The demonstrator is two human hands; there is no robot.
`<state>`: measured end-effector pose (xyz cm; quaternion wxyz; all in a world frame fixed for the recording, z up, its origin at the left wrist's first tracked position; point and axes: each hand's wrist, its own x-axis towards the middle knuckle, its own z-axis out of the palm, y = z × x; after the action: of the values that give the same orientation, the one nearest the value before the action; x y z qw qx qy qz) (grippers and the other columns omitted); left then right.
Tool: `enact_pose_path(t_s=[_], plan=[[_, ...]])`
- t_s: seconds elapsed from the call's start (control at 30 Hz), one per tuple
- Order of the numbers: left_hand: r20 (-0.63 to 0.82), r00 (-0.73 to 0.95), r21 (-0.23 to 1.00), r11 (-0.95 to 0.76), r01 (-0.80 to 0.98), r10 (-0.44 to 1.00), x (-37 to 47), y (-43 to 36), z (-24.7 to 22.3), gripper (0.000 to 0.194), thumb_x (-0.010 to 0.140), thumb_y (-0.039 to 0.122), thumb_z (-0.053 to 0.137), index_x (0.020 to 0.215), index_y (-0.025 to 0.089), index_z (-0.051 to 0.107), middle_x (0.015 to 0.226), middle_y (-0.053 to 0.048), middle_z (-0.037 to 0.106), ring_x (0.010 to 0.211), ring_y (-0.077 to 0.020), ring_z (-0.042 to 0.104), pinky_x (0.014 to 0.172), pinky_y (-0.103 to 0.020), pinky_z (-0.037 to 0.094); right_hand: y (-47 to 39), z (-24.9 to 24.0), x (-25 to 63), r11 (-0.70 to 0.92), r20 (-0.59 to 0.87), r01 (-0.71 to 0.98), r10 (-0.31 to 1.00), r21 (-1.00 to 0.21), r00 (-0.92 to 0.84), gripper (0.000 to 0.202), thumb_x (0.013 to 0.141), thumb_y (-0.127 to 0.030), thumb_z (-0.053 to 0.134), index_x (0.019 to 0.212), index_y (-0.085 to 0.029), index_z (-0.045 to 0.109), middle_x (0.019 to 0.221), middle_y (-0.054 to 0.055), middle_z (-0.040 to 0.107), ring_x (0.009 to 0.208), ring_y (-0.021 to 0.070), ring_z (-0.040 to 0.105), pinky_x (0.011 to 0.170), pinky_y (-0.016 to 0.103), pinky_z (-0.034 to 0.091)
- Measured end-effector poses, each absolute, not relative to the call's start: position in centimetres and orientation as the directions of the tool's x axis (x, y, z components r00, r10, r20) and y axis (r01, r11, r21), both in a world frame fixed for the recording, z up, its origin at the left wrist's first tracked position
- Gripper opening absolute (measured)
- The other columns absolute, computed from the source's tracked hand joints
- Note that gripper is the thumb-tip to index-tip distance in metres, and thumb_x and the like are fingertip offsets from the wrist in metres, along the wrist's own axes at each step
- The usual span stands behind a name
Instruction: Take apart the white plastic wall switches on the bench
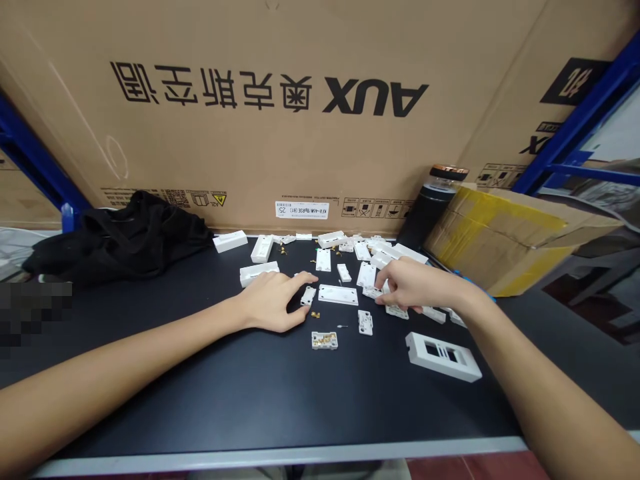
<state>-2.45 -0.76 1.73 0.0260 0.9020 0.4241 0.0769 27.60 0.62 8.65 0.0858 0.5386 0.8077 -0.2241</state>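
My left hand (275, 301) rests on the dark tabletop with thumb and forefinger spread apart. Between them lies a small white plastic part (308, 296), and a brass clip (315, 315) sits just beyond the thumb. At the right of the scattered parts, my right hand (407, 283) has thumb and forefinger closed at a small white plastic piece (372, 292); its other fingers are curled. Nearer the front, a white base with brass contacts (325, 341) lies flat. A flat white plate (339, 295) is between the hands, and another small white part (365, 323) lies below it.
A white slotted cover (443, 357) lies at the right front. Several white housings stand along the back. Behind them is a large carton (270, 147). A black bottle (425, 213) and a taped cardboard box (505, 233) stand right; black cloth (120, 237) lies left.
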Motion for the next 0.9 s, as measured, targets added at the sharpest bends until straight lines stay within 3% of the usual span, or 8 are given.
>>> enact_pose_path(t_s=[0.2,0.33,0.4,0.53,0.63,0.73,0.8,0.9], plan=[[0.142,0.619,0.157,-0.635,0.756,0.772,-2.8,-1.0,2.0,0.031,0.074,0.024,0.046,0.105,0.022,0.042,0.056,0.006,0.046,0.049,-0.0202,0.043,0.053,-0.033,0.028,0.1,9.4,27.3,0.360,-0.344,0.886,0.825,-0.292,-0.449,0.035,0.084,-0.044,0.061,0.099,-0.015,0.072,0.055,0.000,0.068,0.041,0.0142,0.061,0.055,0.025,0.047],[0.163,0.661,0.134,-0.681,0.720,0.732,-2.9,-0.6,1.7,0.010,0.074,0.020,0.044,0.080,0.024,0.037,0.056,0.004,0.042,0.048,-0.0175,0.038,0.051,-0.033,0.021,0.0,9.0,27.1,0.362,-0.372,0.886,0.810,-0.291,-0.453,0.037,0.084,-0.043,0.062,0.104,-0.014,0.073,0.055,0.001,0.068,0.042,0.0150,0.061,0.057,0.026,0.047],[0.184,0.700,0.138,-0.724,0.676,0.690,-2.9,-0.4,1.6,0.010,0.076,0.019,0.042,0.073,0.023,0.033,0.057,0.003,0.044,0.050,-0.0166,0.038,0.052,-0.033,0.021,0.1,8.8,27.2,0.343,-0.393,0.898,0.812,-0.276,-0.431,0.040,0.083,-0.041,0.064,0.108,-0.011,0.073,0.056,0.002,0.068,0.042,0.0157,0.061,0.055,0.027,0.047],[0.205,0.767,0.147,-0.794,0.590,0.608,-3.2,-0.3,1.5,0.009,0.073,0.017,0.038,0.070,0.022,0.032,0.056,0.001,0.045,0.049,-0.0171,0.037,0.052,-0.035,0.022,0.0,9.0,27.5,0.291,-0.414,0.917,0.824,-0.274,-0.386,0.043,0.080,-0.040,0.068,0.112,-0.011,0.071,0.057,0.001,0.068,0.043,0.0162,0.060,0.050,0.026,0.044],[0.214,0.809,0.138,-0.837,0.530,0.547,-3.5,-0.2,1.5,0.006,0.070,0.019,0.038,0.070,0.023,0.034,0.055,0.000,0.045,0.048,-0.0185,0.038,0.051,-0.036,0.024,-0.6,9.8,27.2,0.291,-0.398,0.894,0.817,-0.341,-0.418,0.051,0.078,-0.049,0.071,0.117,-0.015,0.071,0.058,-0.002,0.067,0.041,0.0141,0.058,0.046,0.024,0.041],[0.223,0.824,0.145,-0.853,0.501,0.521,-3.6,-0.2,1.5,0.005,0.068,0.020,0.038,0.069,0.023,0.034,0.054,0.000,0.045,0.047,-0.0189,0.037,0.051,-0.037,0.024,-1.4,10.2,26.5,0.337,-0.428,0.864,0.764,-0.374,-0.483,0.069,0.065,-0.062,0.081,0.117,-0.017,0.071,0.056,-0.004,0.065,0.039,0.0129,0.056,0.045,0.024,0.040],[0.221,0.822,0.149,-0.851,0.504,0.525,-3.6,-0.1,1.5,0.006,0.067,0.021,0.038,0.069,0.023,0.033,0.054,0.000,0.045,0.046,-0.0188,0.036,0.051,-0.037,0.025,-1.8,10.0,26.1,0.378,-0.454,0.858,0.732,-0.349,-0.507,0.078,0.055,-0.068,0.084,0.112,-0.016,0.072,0.056,-0.004,0.064,0.040,0.0137,0.056,0.044,0.025,0.037],[0.214,0.818,0.149,-0.845,0.513,0.534,-3.6,-0.1,1.5,0.006,0.067,0.021,0.037,0.068,0.023,0.032,0.054,0.000,0.044,0.046,-0.0186,0.035,0.051,-0.036,0.025,-1.9,9.3,25.5,0.445,-0.432,0.849,0.732,-0.284,-0.528,0.067,0.054,-0.072,0.082,0.092,-0.017,0.074,0.059,-0.001,0.066,0.046,0.0156,0.057,0.044,0.025,0.033]])
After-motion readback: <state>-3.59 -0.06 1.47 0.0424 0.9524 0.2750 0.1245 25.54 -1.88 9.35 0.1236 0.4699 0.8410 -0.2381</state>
